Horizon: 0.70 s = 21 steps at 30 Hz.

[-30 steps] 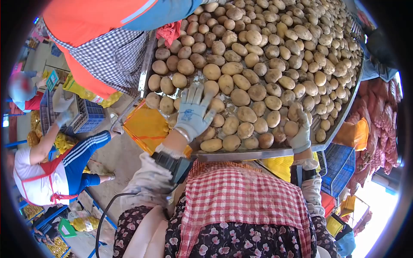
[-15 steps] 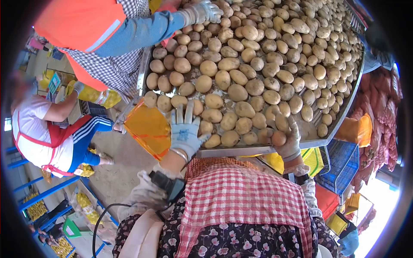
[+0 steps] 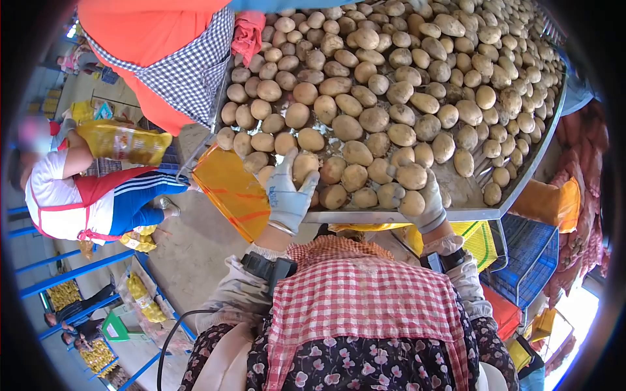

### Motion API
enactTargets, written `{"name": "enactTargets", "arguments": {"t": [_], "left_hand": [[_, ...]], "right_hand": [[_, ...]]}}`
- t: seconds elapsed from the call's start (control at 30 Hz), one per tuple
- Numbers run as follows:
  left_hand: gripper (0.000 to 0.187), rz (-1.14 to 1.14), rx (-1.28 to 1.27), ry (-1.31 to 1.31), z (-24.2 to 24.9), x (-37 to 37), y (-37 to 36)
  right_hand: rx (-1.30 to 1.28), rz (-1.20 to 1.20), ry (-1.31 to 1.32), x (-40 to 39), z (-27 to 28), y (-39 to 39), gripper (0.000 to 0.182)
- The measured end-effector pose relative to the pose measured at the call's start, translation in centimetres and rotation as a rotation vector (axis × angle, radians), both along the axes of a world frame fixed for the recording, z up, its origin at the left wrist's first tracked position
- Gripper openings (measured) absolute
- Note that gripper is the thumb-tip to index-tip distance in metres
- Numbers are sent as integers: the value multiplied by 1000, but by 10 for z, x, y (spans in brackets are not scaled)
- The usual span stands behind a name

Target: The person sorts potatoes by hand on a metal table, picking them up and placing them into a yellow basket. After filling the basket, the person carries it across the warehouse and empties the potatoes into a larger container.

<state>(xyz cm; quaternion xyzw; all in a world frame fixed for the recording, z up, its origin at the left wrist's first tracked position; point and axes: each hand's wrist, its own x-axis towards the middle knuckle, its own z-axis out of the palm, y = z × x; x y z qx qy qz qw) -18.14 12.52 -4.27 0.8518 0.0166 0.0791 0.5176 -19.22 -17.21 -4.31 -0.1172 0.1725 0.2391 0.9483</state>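
Observation:
Potatoes [image 3: 357, 152] lie in a broad layer on a metal-rimmed sorting table [image 3: 391, 217]. My left hand [image 3: 290, 199], in a white glove with blue print, is at the near left edge, its thumb and fingers closed around a potato [image 3: 304, 167]. My right hand [image 3: 432, 207], gloved too, is at the near right part of the table. It holds a potato [image 3: 412, 203] against its palm, and its fingers reach around another potato [image 3: 412, 176]. Parts of its fingers are hidden behind these potatoes.
An orange sheet [image 3: 228, 186] hangs at the table's left corner. A person in an orange top [image 3: 147, 39] stands at the far left side. Behind, another person [image 3: 91, 189] handles a yellow bag [image 3: 124, 142]. Blue crates [image 3: 521, 257] and red sacks [image 3: 577, 215] are on the right.
My left hand has turned from lying flat, fingers spread, to closing around a potato. My right hand has shifted slightly down and left. The neighbour's gloved hand has left the near view.

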Motion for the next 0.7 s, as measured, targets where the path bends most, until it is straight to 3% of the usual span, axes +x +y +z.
{"name": "enactTargets", "arguments": {"t": [0.03,0.1,0.17,0.23,0.37,0.5,0.53,0.57,0.6,0.63,0.67,0.7], "left_hand": [[58,1,4,3,7,-3,-3],[56,-152,702,-151,32,-10,-10],[48,-236,672,-128,30,-22,-11],[41,-294,832,-136,26,-31,-13],[52,-386,993,173,48,-9,-26],[64,-466,1011,196,46,1,-37],[67,-346,955,-34,47,-3,-36],[67,-343,956,-47,46,-2,-36],[69,-265,768,19,46,-2,-36],[72,-190,579,91,48,-3,-37],[72,-244,464,-88,58,1,-49],[72,-246,457,-93,67,3,-64]], "right_hand": [[170,67,-64,2,7,4,50],[125,46,10,4,31,9,53],[88,-5,64,5,43,13,55],[48,-44,93,3,47,15,57],[29,25,32,2,44,13,53],[-51,133,-39,-3,29,8,41],[-158,178,-90,-3,32,8,39],[-264,215,-142,-1,35,7,37],[-421,260,-216,-1,42,4,43],[-422,253,-211,-2,54,4,43],[-450,299,-236,-2,64,3,41],[-482,345,-265,0,69,4,40]]}}
